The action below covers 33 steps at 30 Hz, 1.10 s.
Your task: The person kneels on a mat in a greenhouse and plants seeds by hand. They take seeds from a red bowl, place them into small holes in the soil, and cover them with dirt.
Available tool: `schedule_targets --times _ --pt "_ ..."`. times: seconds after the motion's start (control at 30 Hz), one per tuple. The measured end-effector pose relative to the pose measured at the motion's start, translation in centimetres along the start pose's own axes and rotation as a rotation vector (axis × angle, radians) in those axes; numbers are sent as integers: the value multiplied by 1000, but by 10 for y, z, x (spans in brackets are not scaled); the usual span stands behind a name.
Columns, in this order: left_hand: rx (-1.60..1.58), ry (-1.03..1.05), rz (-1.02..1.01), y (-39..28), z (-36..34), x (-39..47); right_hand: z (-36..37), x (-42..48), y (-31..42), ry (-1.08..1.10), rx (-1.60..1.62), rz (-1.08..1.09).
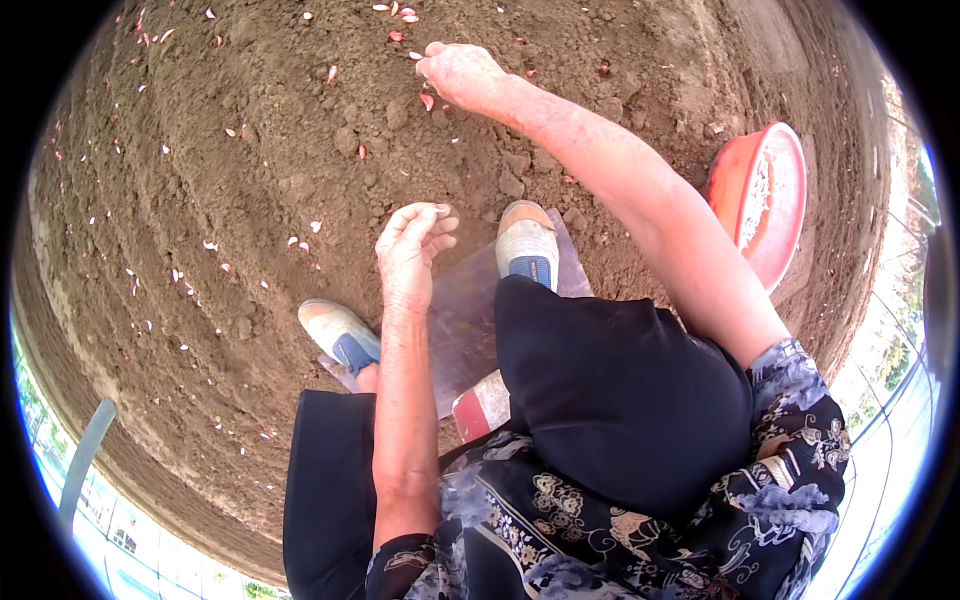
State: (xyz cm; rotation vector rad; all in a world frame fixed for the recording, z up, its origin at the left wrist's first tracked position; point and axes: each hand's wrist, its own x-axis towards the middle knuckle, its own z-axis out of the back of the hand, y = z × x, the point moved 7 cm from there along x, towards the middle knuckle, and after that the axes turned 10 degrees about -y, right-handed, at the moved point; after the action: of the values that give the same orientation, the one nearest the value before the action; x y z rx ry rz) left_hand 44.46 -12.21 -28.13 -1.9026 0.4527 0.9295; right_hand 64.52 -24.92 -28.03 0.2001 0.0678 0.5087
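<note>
My left hand (409, 244) is raised over the soil in front of my shoes, thumb and fingertips pinched on a small pale piece that looks like a garlic clove (441, 211). Farther out, my right hand (463, 73) reaches down to the soil with its fingers bent. A pinkish-white clove (415, 55) shows right at its fingertips; whether they grip it cannot be made out. Just below that hand, a pink clove (427, 101) rests on the ground. More cloves (395, 10) lie in a loose group beyond it.
Brown tilled soil (247, 172) spreads ahead and left, dotted with scattered cloves. At right stands a tilted-looking red plastic basin (787, 187) containing many pale pieces. My shoes (527, 236) rest on a dark flat sheet (469, 300). A grey curved bar (86, 457) rises at lower left.
</note>
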Motion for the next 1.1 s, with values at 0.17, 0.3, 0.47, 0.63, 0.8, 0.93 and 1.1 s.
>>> schedule_targets --times 0.17,0.3,0.47,0.63,0.8,0.93,1.1 --pt "-38 -12 -6 -4 -2 2 -21 13 8 191 -80 -10" --pt "-50 -36 -3 -2 9 8 -20 12 10 187 -57 75" --pt "-106 -46 28 -1 8 13 -17 19 7 137 -54 75" --pt "-160 -55 24 -3 6 22 -24 21 11 154 -127 67" --pt "-182 -72 23 -7 4 25 -25 26 11 131 -121 -13" --pt "-203 -80 10 -11 8 26 -5 31 -11 -36 33 -185" --pt "-240 -46 25 -4 4 32 -10 52 -15 68 -124 -134"
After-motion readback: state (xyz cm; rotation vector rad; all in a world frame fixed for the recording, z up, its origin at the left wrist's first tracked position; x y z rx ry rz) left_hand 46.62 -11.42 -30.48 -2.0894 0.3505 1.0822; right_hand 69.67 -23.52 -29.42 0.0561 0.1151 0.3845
